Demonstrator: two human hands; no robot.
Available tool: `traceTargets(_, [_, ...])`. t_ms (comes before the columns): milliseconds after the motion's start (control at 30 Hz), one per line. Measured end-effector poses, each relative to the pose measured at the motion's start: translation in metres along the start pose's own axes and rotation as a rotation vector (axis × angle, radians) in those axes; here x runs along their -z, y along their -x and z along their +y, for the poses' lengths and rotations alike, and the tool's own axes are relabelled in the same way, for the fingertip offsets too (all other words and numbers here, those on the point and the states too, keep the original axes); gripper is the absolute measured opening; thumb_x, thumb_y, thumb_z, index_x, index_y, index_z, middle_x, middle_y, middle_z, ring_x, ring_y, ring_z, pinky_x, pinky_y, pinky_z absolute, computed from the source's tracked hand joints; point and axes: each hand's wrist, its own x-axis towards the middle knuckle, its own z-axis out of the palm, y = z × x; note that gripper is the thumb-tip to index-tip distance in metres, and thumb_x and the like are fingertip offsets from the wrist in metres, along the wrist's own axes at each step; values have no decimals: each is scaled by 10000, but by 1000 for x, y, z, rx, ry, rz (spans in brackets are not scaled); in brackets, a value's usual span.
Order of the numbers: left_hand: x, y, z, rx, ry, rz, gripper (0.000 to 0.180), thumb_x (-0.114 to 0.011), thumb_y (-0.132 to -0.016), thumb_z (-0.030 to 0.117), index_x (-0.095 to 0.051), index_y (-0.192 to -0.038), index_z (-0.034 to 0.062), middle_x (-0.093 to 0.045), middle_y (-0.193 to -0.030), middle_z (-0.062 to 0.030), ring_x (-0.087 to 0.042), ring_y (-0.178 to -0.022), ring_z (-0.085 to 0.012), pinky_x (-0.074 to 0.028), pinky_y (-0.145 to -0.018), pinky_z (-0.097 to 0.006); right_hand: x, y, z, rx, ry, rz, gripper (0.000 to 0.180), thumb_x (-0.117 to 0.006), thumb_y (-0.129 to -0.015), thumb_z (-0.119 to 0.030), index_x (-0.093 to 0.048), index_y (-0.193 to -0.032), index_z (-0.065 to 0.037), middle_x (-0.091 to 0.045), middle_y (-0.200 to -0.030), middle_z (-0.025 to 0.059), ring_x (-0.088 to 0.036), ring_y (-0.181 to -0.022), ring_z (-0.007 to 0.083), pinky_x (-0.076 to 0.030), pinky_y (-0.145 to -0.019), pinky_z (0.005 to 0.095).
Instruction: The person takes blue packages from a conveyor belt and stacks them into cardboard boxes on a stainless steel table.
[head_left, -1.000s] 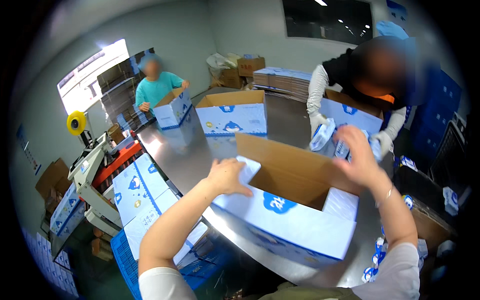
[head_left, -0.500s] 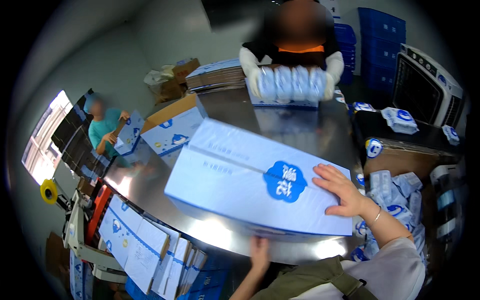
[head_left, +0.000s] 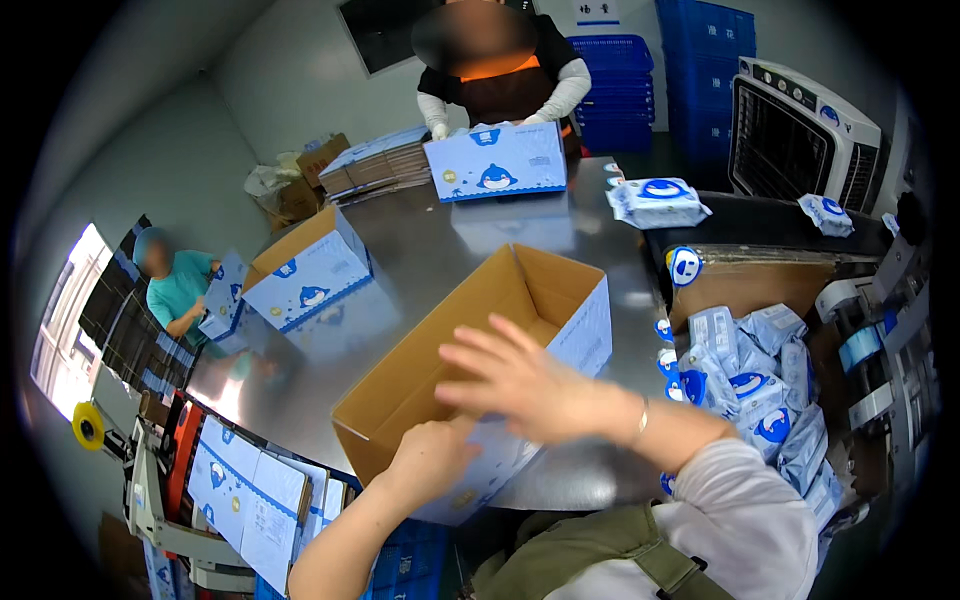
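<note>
An open-topped cardboard box (head_left: 560,290), light blue outside and brown inside, stands on the steel table before me. No contents show in the visible part of its inside. My left hand (head_left: 432,462) is closed at the box's near long wall, its fingers curled over the rim. My right hand (head_left: 525,385) hovers above the same wall with fingers spread, holding nothing. It overlaps the left hand's fingertips in view and hides part of the rim.
Across the steel table (head_left: 420,240), a co-worker's gloved hands rest at another blue box (head_left: 497,165). A further open box (head_left: 310,280) stands left, near a second person. Wipe packs (head_left: 750,370) fill a bin at right, beside a dark conveyor (head_left: 740,230). Flattened cartons (head_left: 245,490) stand lower left.
The box has turned from its flat closed face up to its open side up. My right hand has left that face; my left hand has risen to the rim. The co-worker's packs went down into their box.
</note>
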Motion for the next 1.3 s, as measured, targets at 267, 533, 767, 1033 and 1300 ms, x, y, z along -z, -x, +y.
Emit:
traceTargets(267, [0, -4, -151, 642, -11, 320, 293, -669, -823, 247, -557, -967, 18, -652, -950, -218, -601, -954, -411, -453, -835, -485, -62, 57, 44, -116, 9, -560, 419, -608, -699, -93, -648, -1113, -147, -661, -1033, 61, -616, -993, 261, -496, -818, 396])
traceTargets(533, [-9, -23, -172, 794, -51, 367, 224, -601, -870, 235, -601, -897, 13, -665, -877, -214, -622, -904, -411, -483, -792, -478, -197, 104, 63, -517, -172, -70, 803, -675, -665, -103, -396, -1417, -131, -294, -1478, 185, -197, -1411, 374, -177, -1123, 592])
traceTargets(767, [-8, -18, -180, 933, -24, 432, 239, -606, -861, 211, -602, -972, 0, -663, -920, -226, -621, -923, -414, -480, -812, -477, -135, 78, 284, -721, 370, -63, 943, -738, -547, -66, -354, -1408, -92, -315, -1423, 207, -270, -1351, 425, -213, -1082, 609])
traceTargets(1033, [-5, -31, -174, 970, -41, 380, 250, -612, -846, 224, -608, -949, -4, -662, -905, -232, -624, -912, -413, -480, -810, -479, -104, 147, 331, -914, 608, -142, 688, -654, -592, -97, -515, -1265, -132, -466, -1294, 183, -399, -1252, 385, -294, -1017, 553])
traceTargets(1300, [-13, -17, -179, 893, -71, 468, 246, -552, -863, 251, -600, -953, 26, -671, -923, -199, -634, -914, -371, -486, -792, -470, -95, 134, 81, -520, 164, -204, 841, -861, -423, -189, -565, -1204, -91, -537, -1239, 157, -499, -1173, 337, -367, -1012, 437])
